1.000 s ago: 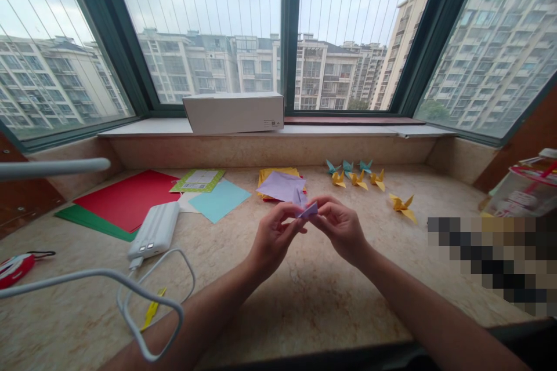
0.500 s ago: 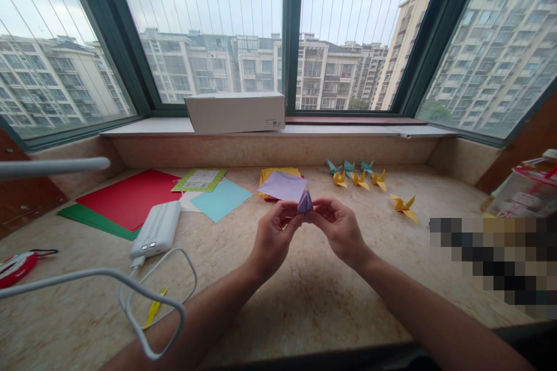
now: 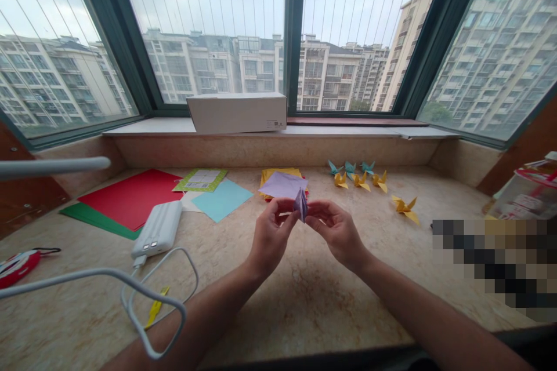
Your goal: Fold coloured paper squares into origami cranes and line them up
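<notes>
A small purple folded paper (image 3: 300,204) is held upright between both hands above the counter. My left hand (image 3: 275,231) pinches its left side with thumb and fingers. On the other side, my right hand (image 3: 334,228) has its fingertips closed at the paper's right edge. The paper's pointed tip faces up and several layers show edge-on. Just behind it lies a flat lilac sheet (image 3: 282,184) on a stack of yellow sheets (image 3: 266,174). To the right stand several folded paper cranes, with a yellow crane (image 3: 405,208) nearest and teal cranes (image 3: 350,168) farther back.
At left lie a red sheet (image 3: 134,200), a green sheet (image 3: 102,223), a light blue sheet (image 3: 223,200) and a white power bank (image 3: 157,229) with a looping cable (image 3: 130,281). A yellow strip (image 3: 155,308) lies near my left forearm. A clear container (image 3: 528,191) stands far right.
The purple folded paper has turned in my fingers, from its broader face to a narrower, edge-on view with layers showing. Both hands remain in nearly the same place.
</notes>
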Motion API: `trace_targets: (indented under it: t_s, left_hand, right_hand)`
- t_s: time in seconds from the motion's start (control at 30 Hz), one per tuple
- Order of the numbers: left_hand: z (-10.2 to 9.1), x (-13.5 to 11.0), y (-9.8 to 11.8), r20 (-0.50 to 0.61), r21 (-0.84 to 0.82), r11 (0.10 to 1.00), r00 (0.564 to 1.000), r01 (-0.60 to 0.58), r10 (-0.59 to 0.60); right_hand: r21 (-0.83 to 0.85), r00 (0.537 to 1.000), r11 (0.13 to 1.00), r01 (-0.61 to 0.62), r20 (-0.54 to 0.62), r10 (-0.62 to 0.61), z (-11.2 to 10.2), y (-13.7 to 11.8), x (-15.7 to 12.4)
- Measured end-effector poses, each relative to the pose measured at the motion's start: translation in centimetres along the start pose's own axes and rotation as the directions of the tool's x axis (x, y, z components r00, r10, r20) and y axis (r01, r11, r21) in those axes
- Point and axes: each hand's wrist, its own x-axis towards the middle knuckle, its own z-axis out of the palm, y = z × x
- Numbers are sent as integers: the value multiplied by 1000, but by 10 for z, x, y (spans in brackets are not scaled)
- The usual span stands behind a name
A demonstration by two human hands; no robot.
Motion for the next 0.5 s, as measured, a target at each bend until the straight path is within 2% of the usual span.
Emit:
trace_targets:
  t_s: [0.17, 0.3, 0.5]
  left_hand:
    - [1, -1, 3, 18, -22, 1000, 1000, 6, -6]
    - [2, -2, 7, 75, -45, 998, 996, 45, -42]
    - [3, -3, 8, 157, -77, 997, 987, -4, 16]
  right_hand:
    - [30, 1000, 999, -22, 6, 22, -1, -1, 3]
    - [-17, 999, 999, -30, 14, 30, -5, -2, 5]
    - [-63, 996, 995, 79, 45, -76, -5, -4, 4]
